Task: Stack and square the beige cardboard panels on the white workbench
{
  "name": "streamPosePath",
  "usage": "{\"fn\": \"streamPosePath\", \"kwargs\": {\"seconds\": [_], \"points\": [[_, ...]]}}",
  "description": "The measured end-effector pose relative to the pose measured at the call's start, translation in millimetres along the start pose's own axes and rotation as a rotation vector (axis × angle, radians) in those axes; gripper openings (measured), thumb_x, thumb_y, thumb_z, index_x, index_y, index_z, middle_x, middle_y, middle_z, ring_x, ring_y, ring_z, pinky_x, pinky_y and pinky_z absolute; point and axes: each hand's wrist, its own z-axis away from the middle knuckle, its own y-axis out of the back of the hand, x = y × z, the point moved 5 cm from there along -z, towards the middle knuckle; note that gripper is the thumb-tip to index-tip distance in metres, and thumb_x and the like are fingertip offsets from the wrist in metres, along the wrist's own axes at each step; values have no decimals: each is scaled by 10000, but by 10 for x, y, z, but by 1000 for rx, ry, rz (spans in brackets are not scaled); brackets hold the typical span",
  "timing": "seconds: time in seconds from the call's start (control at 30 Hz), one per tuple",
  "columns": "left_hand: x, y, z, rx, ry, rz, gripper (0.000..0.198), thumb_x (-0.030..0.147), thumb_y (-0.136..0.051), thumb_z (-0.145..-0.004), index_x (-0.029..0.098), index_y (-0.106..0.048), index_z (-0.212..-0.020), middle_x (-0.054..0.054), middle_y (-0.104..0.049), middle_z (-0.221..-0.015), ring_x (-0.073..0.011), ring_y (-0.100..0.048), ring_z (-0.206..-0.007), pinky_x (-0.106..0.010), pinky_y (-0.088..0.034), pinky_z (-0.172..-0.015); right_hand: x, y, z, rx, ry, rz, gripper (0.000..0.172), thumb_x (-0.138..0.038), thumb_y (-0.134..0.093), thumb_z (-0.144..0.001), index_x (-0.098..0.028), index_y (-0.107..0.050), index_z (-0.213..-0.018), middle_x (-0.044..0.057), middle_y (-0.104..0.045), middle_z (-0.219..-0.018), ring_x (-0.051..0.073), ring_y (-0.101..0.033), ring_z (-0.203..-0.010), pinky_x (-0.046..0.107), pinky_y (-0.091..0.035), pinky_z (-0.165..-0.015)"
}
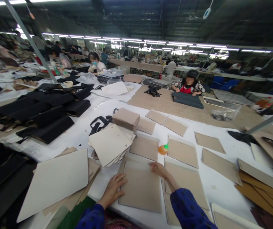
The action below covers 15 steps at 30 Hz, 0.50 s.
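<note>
Left hand (pixel 112 190) and right hand (pixel 159 169) lay open, ungripping, on a tan board panel (pixel 140 190); orange squeeze bottle (pixel 163 149) at 12 o'clock, on white worktop (pixel 222 194).

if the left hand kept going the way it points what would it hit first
The left hand would meet the tan board panel first: its fingertips are at that panel's left edge, apparently touching, though depth is unclear.

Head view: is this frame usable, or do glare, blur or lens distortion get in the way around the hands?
In the head view, the left hand and right hand look sharp, with no heavy shadow; the ceiling lights blow out white, the white tabletop shows glare farther back, and wide-angle distortion bows the frame's edges.
</note>
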Motion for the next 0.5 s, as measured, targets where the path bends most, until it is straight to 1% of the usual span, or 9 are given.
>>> {"fn": "streamPosePath", "kwargs": {"seconds": [0.07,0.1,0.17,0.23,0.33,0.4,0.5], "points": [[-60,-21,-10,9,-6,16,536,437,-633,-726,367,-481,-1235,-13,-398,-1423,-274,-296,-1307,-470,-267,-1070,10,114,201,51,21,-100,316,-383,-500,-830,-170,-570,-1053,49,-638,-997,168,-605,-892,294,-500,-734],[-84,-28,-10,17,-11,37,529,469,-616,-732,366,-485,-1233,-15,-401,-1422,-272,-292,-1311,-471,-265,-1072,46,140,327,79,15,-146,348,-393,-460,-831,-176,-554,-1085,56,-640,-997,173,-609,-899,283,-502,-724],[-127,-32,-10,31,-26,95,534,527,-586,-732,357,-493,-1230,-23,-415,-1413,-269,-288,-1315,-473,-262,-1077,171,99,619,127,-34,-216,398,-416,-389,-817,-174,-536,-1096,64,-647,-919,181,-634,-820,280,-509,-648],[-158,-15,-13,37,-49,159,551,564,-553,-736,352,-485,-1239,-30,-412,-1415,-265,-286,-1318,-478,-254,-1085,340,-65,928,144,-108,-256,383,-424,-396,-762,-180,-561,-1006,43,-632,-752,182,-635,-663,280,-493,-543],[-181,31,-21,14,-91,216,592,595,-504,-747,353,-431,-1282,-36,-365,-1445,-261,-275,-1328,-482,-233,-1098,592,-394,1312,148,-198,-289,309,-432,-431,-680,-221,-572,-858,2,-565,-593,171,-586,-516,273,-443,-447],[-188,58,-25,-15,-109,218,627,610,-494,-741,352,-397,-1304,-41,-341,-1458,-261,-264,-1336,-476,-225,-1104,747,-566,1464,159,-264,-298,281,-424,-431,-656,-236,-561,-818,-6,-530,-543,170,-552,-468,280,-419,-423],[-196,78,-27,-42,-130,190,663,647,-473,-721,350,-392,-1308,-47,-342,-1456,-265,-266,-1334,-468,-229,-1100,905,-671,1541,215,-292,-245,278,-373,-463,-618,-249,-563,-845,10,-555,-594,191,-569,-515,306,-445,-469]]}}
